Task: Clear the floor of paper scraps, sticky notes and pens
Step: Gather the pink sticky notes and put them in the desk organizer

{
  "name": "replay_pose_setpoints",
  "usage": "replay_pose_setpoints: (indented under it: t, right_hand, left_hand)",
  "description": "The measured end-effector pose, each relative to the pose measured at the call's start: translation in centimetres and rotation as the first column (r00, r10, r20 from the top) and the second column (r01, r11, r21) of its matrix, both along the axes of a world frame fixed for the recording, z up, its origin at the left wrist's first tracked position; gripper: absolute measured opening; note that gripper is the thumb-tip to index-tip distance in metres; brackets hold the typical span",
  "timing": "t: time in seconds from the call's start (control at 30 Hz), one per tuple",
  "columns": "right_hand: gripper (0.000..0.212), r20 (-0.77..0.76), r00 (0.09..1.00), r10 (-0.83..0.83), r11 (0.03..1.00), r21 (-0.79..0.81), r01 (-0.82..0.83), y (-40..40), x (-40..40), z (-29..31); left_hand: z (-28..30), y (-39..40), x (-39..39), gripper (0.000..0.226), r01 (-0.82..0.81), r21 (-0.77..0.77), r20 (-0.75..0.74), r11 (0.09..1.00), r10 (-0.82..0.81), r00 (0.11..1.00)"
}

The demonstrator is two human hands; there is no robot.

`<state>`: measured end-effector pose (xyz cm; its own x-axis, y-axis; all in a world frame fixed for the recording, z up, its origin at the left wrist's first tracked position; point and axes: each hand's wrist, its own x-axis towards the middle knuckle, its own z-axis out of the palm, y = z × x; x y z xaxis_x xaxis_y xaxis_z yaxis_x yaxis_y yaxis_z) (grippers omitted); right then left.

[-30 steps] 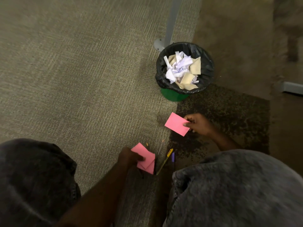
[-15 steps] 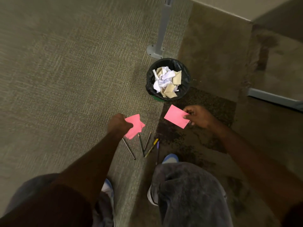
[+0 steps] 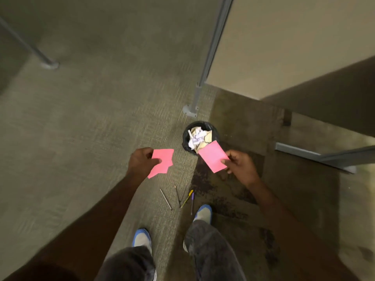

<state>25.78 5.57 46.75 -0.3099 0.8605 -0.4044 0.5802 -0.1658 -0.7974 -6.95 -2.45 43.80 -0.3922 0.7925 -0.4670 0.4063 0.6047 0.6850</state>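
Five pens [image 3: 179,196] on floor; each hand grips pink notes [image 3: 162,162].

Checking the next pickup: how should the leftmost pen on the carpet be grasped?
Pinch the leftmost pen at mid-barrel, coming from above with fingers across its width. It lies flat, angled, apart from the clustered pens, so both long sides are clear.

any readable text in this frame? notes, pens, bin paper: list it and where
None readable.
Crumpled white paper in the bin: faint purple marks, too blurred to read.
Pink sticky notes in the left hand and right hand: blank faces.
Pens on the carpet: too small to tell.
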Motion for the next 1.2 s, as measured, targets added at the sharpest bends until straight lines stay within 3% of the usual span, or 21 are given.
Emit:
replay_pose_setpoints:
  t: [0.13, 0.3, 0.37, 0.47, 0.6, 0.67, 0.77, 1.0, 1.2]
  right_hand:
    - [0.008, -0.082, 0.99, -0.111, 0.993, 0.027, 0.114, -0.8, -1.6, 9.0]
    - [0.016, -0.203, 0.949, -0.243, 0.963, 0.067, 0.261, -2.8, -2.5, 20.4]
    - [0.023, -0.251, 0.922, -0.296, 0.942, 0.082, 0.325, -4.0, -2.4, 24.5]
    - [0.05, -0.273, 0.914, -0.299, 0.914, 0.193, 0.357, -6.3, -1.6, 29.7]
    - [0.078, 0.04, 0.984, -0.176, 0.868, 0.478, 0.136, -9.6, -0.9, 35.0]
    - [0.076, 0.204, 0.966, -0.161, 0.867, 0.498, 0.04, -11.0, -1.0, 37.2]
    - [0.071, 0.312, 0.927, -0.205, 0.848, 0.53, 0.009, -13.3, -1.0, 40.3]
    - [0.048, 0.381, 0.825, -0.417, 0.806, 0.574, 0.142, -19.7, 3.0, 45.2]
    - [0.04, 0.145, 0.737, -0.66, 0.69, 0.504, 0.52, -25.7, 7.7, 47.2]
  left_hand:
    - [9.2, 1.3, -0.8, 0.023, -0.171, 0.096, 0.196, 0.981, 0.15, 0.969]
    - [21.3, 1.9, -0.6, 0.031, -0.345, 0.177, 0.484, 0.922, 0.224, 0.846]
    - [25.8, 1.8, -0.2, 0.031, -0.363, 0.177, 0.568, 0.915, 0.206, 0.797]
    - [31.6, 1.2, 0.7, 0.029, -0.37, 0.181, 0.677, 0.911, 0.157, 0.719]
    - [37.0, 0.4, 3.3, 0.023, -0.307, 0.232, 0.752, 0.923, 0.03, 0.659]
    - [38.7, 0.2, 5.3, 0.02, -0.243, 0.264, 0.76, 0.933, -0.046, 0.648]
    - [40.5, -0.1, 8.8, 0.02, -0.129, 0.303, 0.76, 0.944, -0.157, 0.631]
    - [43.3, -1.6, 16.3, 0.022, 0.104, 0.375, 0.722, 0.921, -0.361, 0.59]
    - [45.8, -4.4, 23.4, 0.025, 0.295, 0.407, 0.686, 0.865, -0.502, 0.526]
